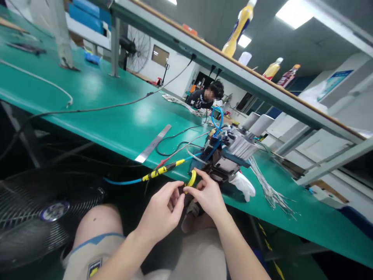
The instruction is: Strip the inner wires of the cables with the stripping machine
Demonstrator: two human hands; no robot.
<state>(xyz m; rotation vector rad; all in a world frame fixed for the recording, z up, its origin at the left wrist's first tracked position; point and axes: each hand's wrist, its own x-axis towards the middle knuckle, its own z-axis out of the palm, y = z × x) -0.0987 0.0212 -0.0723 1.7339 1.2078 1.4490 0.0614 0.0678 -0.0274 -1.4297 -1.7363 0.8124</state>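
My right hand (208, 194) pinches a narrow yellow roll of tape (191, 179) between thumb and fingers, in front of the table's edge. Close on its left side, my left hand (163, 208) is closed, fingers curled and fingertips at the roll. Whether it grips a tape end is too small to tell. Just beyond my hands a pneumatic machine (227, 149) with metal cylinders stands on the green table (116, 116). A blue air hose wrapped in yellow and black tape (163, 170) runs from it, past the table edge, to the left.
A steel ruler (154, 144) lies near the table edge. Bundled grey wires (269, 188) and a white cloth (244, 186) are at the right. A black fan (55, 212) stands low left. Bottles line the overhead shelf (204, 42). Another person (202, 97) sits beyond the table.
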